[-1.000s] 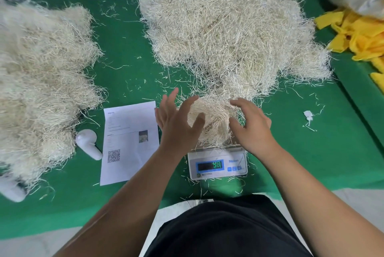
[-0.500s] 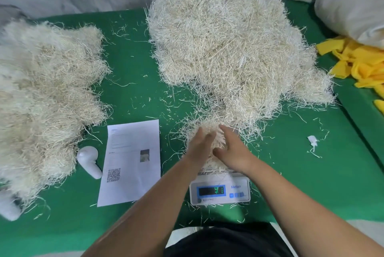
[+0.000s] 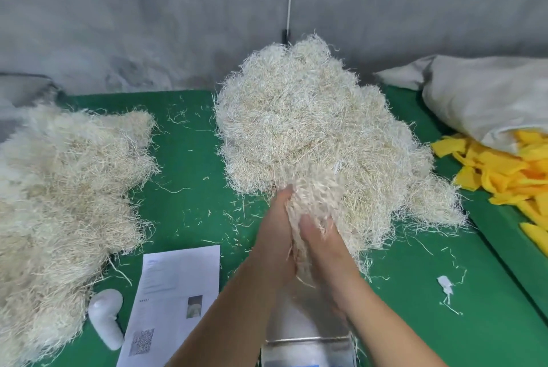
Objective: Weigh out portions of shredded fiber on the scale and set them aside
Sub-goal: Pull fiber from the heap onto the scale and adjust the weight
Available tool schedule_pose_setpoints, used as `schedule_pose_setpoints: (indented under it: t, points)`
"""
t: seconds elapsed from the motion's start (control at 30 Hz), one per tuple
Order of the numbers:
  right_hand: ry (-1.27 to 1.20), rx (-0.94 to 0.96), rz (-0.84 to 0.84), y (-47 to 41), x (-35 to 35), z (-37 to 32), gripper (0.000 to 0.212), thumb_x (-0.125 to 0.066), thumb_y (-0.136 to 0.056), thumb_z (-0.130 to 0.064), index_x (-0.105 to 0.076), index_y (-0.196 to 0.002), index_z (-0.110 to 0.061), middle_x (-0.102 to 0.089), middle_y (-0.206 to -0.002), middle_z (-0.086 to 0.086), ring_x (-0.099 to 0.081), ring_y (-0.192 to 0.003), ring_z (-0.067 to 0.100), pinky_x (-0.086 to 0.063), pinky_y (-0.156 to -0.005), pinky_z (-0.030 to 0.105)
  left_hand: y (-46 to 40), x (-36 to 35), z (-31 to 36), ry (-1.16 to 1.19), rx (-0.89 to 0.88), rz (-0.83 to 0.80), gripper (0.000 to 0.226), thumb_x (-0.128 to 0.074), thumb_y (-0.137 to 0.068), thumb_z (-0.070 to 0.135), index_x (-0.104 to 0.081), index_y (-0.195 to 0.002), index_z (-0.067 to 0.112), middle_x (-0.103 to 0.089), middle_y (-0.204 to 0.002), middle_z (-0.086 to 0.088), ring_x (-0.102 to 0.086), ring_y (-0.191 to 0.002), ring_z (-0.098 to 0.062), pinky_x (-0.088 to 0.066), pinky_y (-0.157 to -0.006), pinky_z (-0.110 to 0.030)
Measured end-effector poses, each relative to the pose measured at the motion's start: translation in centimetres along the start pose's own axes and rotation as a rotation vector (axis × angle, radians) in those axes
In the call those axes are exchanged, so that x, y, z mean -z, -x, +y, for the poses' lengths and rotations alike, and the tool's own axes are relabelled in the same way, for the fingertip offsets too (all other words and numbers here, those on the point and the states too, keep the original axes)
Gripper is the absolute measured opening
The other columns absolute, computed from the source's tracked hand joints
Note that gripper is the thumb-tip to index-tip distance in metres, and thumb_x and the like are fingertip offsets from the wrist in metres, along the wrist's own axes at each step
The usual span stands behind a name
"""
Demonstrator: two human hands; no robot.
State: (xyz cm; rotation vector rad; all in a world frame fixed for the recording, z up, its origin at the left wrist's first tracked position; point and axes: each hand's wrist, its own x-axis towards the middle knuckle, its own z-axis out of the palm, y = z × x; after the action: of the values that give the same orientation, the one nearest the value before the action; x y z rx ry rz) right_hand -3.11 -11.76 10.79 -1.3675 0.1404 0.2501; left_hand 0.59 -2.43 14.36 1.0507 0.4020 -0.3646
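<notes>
Lifted off scale (image 3: 308, 349): wispy fiber clump (image 3: 314, 203), seemingly between both hands (image 3: 302, 236)

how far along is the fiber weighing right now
Done, apparently: a fiber heap lies to the left, likely weighed portions, though that can't be confirmed. In hand: the left hand and right hand press a wad of fiber between them above the scale, whose platform is bare. Left: setting this wad aside, and the big pile behind remains to be portioned.
</notes>
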Motion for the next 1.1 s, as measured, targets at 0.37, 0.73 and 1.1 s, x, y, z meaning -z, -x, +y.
schedule_pose_setpoints:
  t: [0.37,0.73,1.1]
  points:
    - [0.310,0.449,0.060,-3.0,-2.0,-11.9,0.081,-0.062,-0.080,-0.067,-0.031,-0.151,-0.048,-0.028,-0.155,-0.029,-0.025,-0.138,-0.013,-0.028,-0.112,0.023,2.5,-2.2,7.5,-0.083,-0.557,-0.013,0.073,-0.069,-0.090,0.055,-0.032,-0.152,0.054,-0.037,-0.154,0.028,-0.041,-0.125,0.006,-0.032,-0.100,-0.030]
    - [-0.002,0.438,0.116,0.7,-4.3,-13.8,0.040,-0.068,-0.083,-0.063,-0.054,-0.120,-0.066,-0.049,-0.136,-0.040,-0.049,-0.127,-0.009,-0.048,-0.102,0.041,6.7,-2.4,10.0,0.048,-0.543,0.047,0.032,-0.070,-0.089,0.060,-0.061,-0.118,0.048,-0.068,-0.126,0.015,-0.068,-0.115,-0.009,-0.053,-0.098,-0.042]
    - [0.092,0.410,0.237,2.5,-3.2,-14.5,0.015,-0.066,-0.082,-0.066,-0.067,-0.095,-0.058,-0.068,-0.110,-0.009,-0.070,-0.095,0.014,-0.054,-0.085,0.033,8.9,-2.1,11.3,0.207,-0.546,0.118,0.094,-0.081,-0.067,0.057,-0.038,-0.151,0.046,-0.048,-0.155,0.009,-0.044,-0.140,-0.016,-0.029,-0.119,-0.046]
